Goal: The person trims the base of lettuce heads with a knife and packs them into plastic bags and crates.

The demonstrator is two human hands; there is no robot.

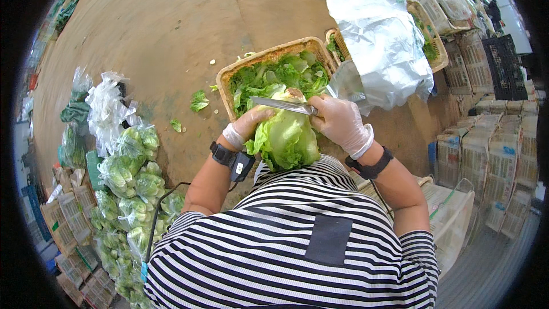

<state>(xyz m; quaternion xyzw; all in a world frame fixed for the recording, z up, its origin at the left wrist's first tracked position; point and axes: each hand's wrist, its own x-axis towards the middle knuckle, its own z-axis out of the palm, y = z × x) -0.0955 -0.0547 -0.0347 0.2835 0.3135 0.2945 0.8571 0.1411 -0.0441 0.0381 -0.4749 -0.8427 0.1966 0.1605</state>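
A head of lettuce [288,137] rests against my lap, its brownish cut stem end pointing away from me. My left hand [254,123], in a thin clear glove, grips it from the left side. In my gloved right hand [339,121] is the handle of a knife [283,104]. Its blade lies across the lettuce just below the stem end and points left; whether it touches the leaves I cannot tell. Beyond the lettuce stands a yellowish plastic crate [268,56] holding loose green leaves [274,73].
Plastic sheeting [386,43] drapes over another crate at the upper right. Bagged lettuces [128,184] are piled on the left, beside bunched white plastic bags [107,109]. Stacked crates [489,159] stand at the right. Leaf scraps [199,101] lie on the brown floor [171,43].
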